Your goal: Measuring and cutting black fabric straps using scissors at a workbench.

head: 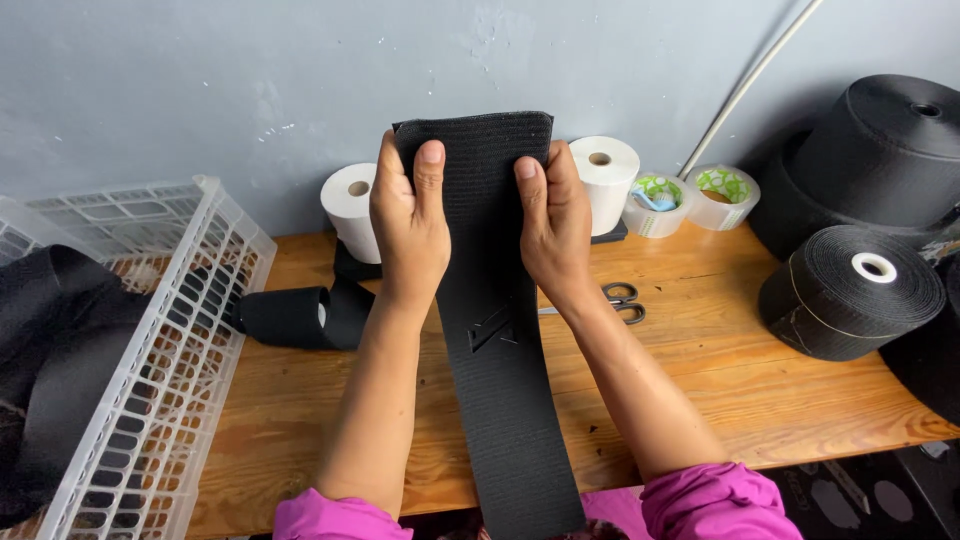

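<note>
Left hand, right hand: clamped on upper edges of black strap | strap: held upright above worktop, centre | scissors: behind right wrist | white basket: left.

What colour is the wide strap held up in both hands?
Black, with a ribbed woven texture: the strap, seen in the head view, the only one.

— How does the person hold the arms?
— Both forearms reach forward and up, pink sleeves at the elbows.
— And the hands?
— The left hand and right hand are raised side by side, backs to the camera, thumbs forward, fingers curled closed in a grip.
</note>
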